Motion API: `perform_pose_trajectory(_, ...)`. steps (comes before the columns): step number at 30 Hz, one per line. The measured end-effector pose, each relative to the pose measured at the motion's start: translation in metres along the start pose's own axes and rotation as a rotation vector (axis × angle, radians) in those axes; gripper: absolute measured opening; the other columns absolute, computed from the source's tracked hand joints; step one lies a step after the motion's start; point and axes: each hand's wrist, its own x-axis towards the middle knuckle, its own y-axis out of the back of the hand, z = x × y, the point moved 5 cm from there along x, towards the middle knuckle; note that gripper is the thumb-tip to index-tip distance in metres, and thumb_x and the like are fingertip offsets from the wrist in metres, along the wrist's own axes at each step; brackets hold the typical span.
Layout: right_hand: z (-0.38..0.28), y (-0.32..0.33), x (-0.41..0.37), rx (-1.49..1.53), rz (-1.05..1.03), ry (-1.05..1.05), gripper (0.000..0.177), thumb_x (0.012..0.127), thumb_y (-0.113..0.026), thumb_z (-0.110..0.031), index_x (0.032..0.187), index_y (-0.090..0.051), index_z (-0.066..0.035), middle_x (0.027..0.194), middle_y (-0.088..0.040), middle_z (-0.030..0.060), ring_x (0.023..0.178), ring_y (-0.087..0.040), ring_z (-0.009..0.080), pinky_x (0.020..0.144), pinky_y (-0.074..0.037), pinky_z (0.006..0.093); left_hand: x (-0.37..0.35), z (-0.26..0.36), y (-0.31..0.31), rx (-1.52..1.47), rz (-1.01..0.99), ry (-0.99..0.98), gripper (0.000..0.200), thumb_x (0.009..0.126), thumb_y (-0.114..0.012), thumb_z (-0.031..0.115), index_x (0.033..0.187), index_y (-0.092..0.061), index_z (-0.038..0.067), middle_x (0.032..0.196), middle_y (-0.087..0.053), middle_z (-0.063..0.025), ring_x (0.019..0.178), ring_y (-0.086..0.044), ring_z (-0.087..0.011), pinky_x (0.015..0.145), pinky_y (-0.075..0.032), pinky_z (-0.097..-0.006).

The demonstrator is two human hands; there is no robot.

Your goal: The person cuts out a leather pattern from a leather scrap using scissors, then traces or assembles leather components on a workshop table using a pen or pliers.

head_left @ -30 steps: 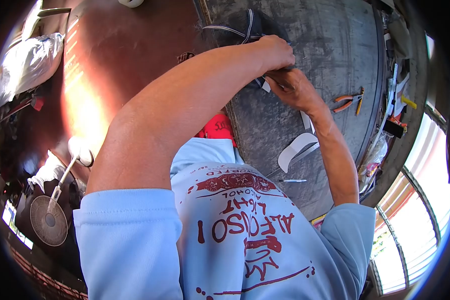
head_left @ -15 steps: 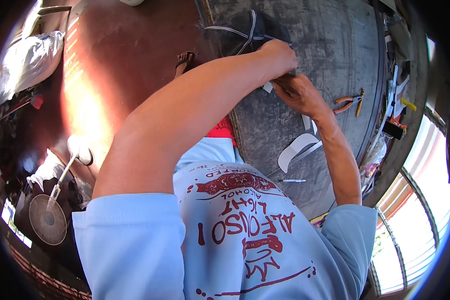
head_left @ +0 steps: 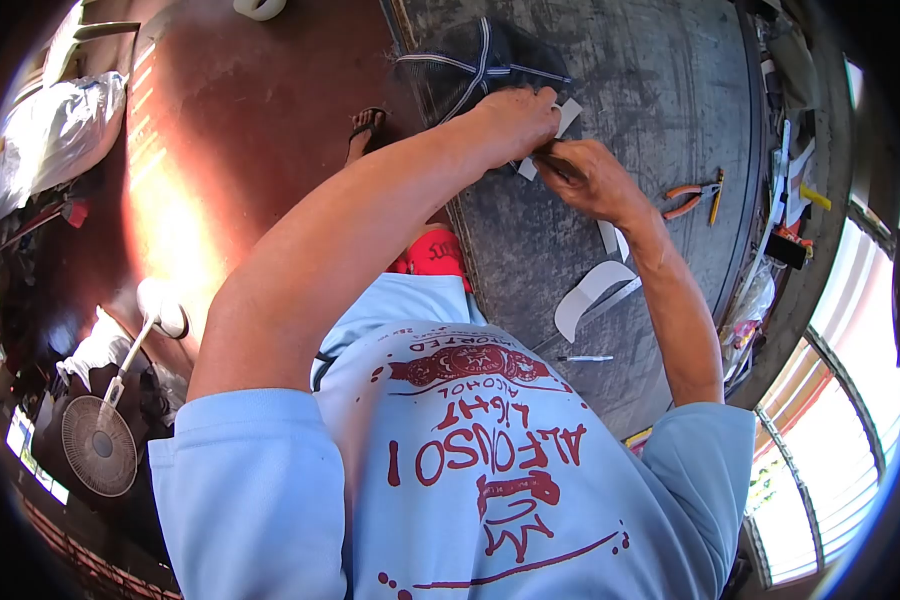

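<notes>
A dark cap-like cloth piece [head_left: 510,52] with white-striped crossing seams lies at the table's far left corner. My left hand [head_left: 520,115] is closed at its near edge, gripping it; the fingertips are partly hidden. A white strip [head_left: 569,117] sticks out beside these fingers, and another white bit shows below them. Close by on the right, my right hand [head_left: 592,178] has its fingers curled together in a pinch. What lies inside that pinch is hidden. Nearer to me, a curved white visor-shaped piece [head_left: 582,300] rests on the table.
Orange-handled pliers [head_left: 688,200] and a white pen [head_left: 585,358] lie on the dark worn table [head_left: 670,90]. Assorted tools and scraps line its right edge. A fan [head_left: 100,445] stands at lower left, and a foot in a sandal [head_left: 367,122] shows beside the table.
Both hands have shifted left, and the dark cloth piece has moved left with them. More of the white strip now shows beside my left fingers.
</notes>
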Motion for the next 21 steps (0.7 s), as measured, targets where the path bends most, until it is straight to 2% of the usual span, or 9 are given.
perform_pose_trajectory(5, -0.0054, 0.0013, 0.0002, 0.008, -0.014, -0.024, 0.01, 0.084, -0.065, -0.011, 0.086, -0.063, -0.001, 0.075, -0.062, 0.0198, 0.07, -0.06, 0.0406, 0.06, -0.047, 0.0461, 0.0047, -0.0032, -0.0014, -0.035, -0.006, 0.001, 0.022, 0.079, -0.066, 0.014, 0.097, -0.068, 0.002, 0.107, -0.059, -0.0165, 0.096, -0.065, -0.0327, 0.08, -0.054, -0.0404)
perform_pose_trajectory(10, -0.0095, 0.0028, 0.0002, 0.009, -0.008, 0.026, 0.013, 0.084, -0.064, -0.01, 0.095, -0.064, -0.003, 0.077, -0.063, 0.0194, 0.072, -0.061, 0.04, 0.061, -0.048, 0.046, 0.0053, -0.0018, 0.0005, -0.049, -0.017, -0.001, 0.021, 0.078, -0.066, 0.013, 0.097, -0.068, 0.003, 0.108, -0.059, -0.0159, 0.098, -0.064, -0.0327, 0.082, -0.053, -0.0406)
perform_pose_trajectory(14, -0.0074, 0.002, -0.0003, 0.008, -0.04, 0.002, 0.014, 0.084, -0.063, -0.009, 0.097, -0.065, -0.003, 0.078, -0.063, 0.0193, 0.072, -0.061, 0.0398, 0.062, -0.048, 0.0459, 0.003, -0.0029, 0.0002, -0.041, -0.015, 0.008, 0.023, 0.079, -0.065, 0.013, 0.1, -0.067, 0.003, 0.109, -0.059, -0.0155, 0.099, -0.064, -0.0325, 0.084, -0.052, -0.0409)
perform_pose_trajectory(17, -0.0095, 0.0035, -0.0026, 0.02, -0.038, -0.012, 0.015, 0.084, -0.063, -0.008, 0.097, -0.065, -0.003, 0.079, -0.063, 0.0193, 0.072, -0.061, 0.0399, 0.061, -0.048, 0.0458, 0.0034, -0.0023, -0.0014, -0.045, -0.034, 0.021, 0.021, 0.08, -0.064, 0.01, 0.099, -0.06, 0.003, 0.108, -0.055, -0.0154, 0.098, -0.063, -0.0331, 0.083, -0.052, -0.0413)
perform_pose_trajectory(21, -0.0071, 0.0041, -0.0008, 0.014, -0.041, 0.009, 0.014, 0.084, -0.063, -0.008, 0.097, -0.065, -0.002, 0.078, -0.063, 0.0193, 0.072, -0.061, 0.0402, 0.062, -0.048, 0.0458, 0.0028, -0.0013, -0.001, -0.033, -0.049, 0.031, 0.023, 0.08, -0.064, 0.01, 0.101, -0.061, 0.002, 0.11, -0.055, -0.0158, 0.099, -0.062, -0.0329, 0.084, -0.052, -0.0411)
